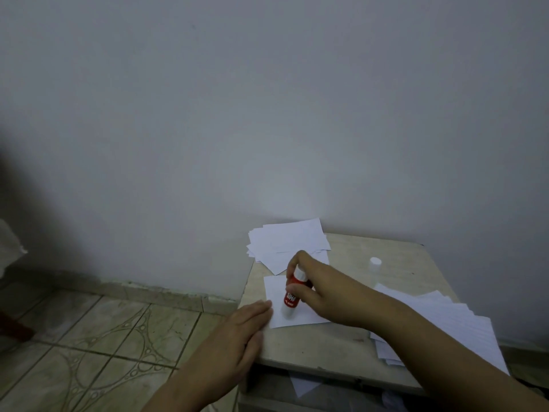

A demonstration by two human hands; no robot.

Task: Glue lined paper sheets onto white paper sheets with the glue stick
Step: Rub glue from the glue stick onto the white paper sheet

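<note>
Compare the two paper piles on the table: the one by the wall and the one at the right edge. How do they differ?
The pile by the wall looks plain white; the right-hand pile shows faint ruled lines. The pile by the wall lies clear of the arms; the right forearm crosses over the right-hand pile. The pile by the wall overhangs the table's far left corner; the right-hand pile overhangs its right edge. Both are loosely fanned.

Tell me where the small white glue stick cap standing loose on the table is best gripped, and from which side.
Grip the small white glue stick cap by its round side wall, coming straight down from above with fingers on opposite sides. It stands upright on the beige table, apart from the paper stacks, so nothing blocks a top approach. The right hand, holding the red glue stick, is nearest.
</note>
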